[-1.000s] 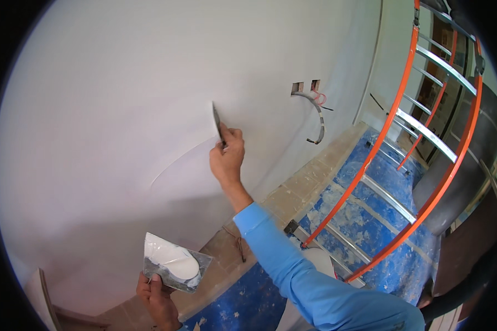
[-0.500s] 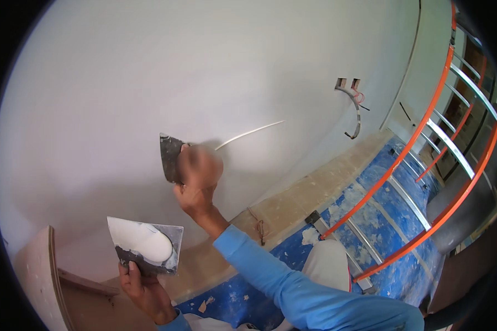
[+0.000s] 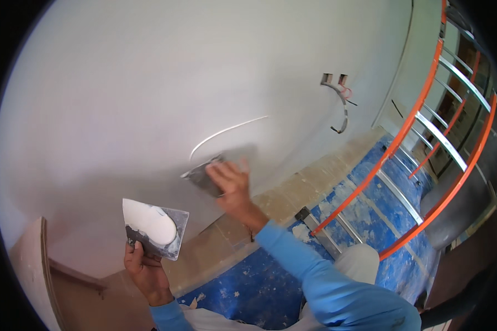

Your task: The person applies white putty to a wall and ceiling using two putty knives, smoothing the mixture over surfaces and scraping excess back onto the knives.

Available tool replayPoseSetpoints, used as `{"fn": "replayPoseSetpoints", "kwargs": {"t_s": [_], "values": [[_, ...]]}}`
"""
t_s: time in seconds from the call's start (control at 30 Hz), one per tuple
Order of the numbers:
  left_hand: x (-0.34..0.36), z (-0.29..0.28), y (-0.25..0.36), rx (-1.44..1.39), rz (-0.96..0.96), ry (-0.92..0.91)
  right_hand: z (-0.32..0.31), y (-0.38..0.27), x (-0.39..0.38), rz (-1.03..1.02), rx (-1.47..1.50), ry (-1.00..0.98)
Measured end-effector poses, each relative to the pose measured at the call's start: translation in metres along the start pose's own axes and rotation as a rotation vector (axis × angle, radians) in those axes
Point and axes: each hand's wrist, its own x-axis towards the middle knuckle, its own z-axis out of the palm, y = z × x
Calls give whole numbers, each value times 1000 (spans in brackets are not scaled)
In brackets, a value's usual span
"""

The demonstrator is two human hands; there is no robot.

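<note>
Just below the white ridge [image 3: 232, 128] on the wall [image 3: 121, 110], the right hand [image 3: 234, 185] held a dark scraper [image 3: 202, 177], fingers spread over it. Lower left of the ridge, the left hand [image 3: 148, 271] pinched a plate [image 3: 180, 220] bearing white paste [image 3: 149, 222]; tilting it too steeply might have shed paste.

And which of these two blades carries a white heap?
The paste-laden blade in the left hand; the dark blade in the right hand shows none.
</note>
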Motion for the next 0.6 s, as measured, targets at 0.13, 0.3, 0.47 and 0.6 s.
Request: {"fn": "replayPoseSetpoints", "kwargs": {"t_s": [0.13, 0.3, 0.47, 0.6], "values": [[5, 24, -25, -68, -94, 1, -67, 87, -4, 97, -157, 105], [14, 35, -65, -89, -225, -70, -102, 193, -5, 170, -342, 154], [17, 51, -85, 0, -252, -98, -111, 246, 8, 162, -377, 192], [18, 59, -88, 70, -216, -96, -111, 271, 22, 152, -436, 252]]}}
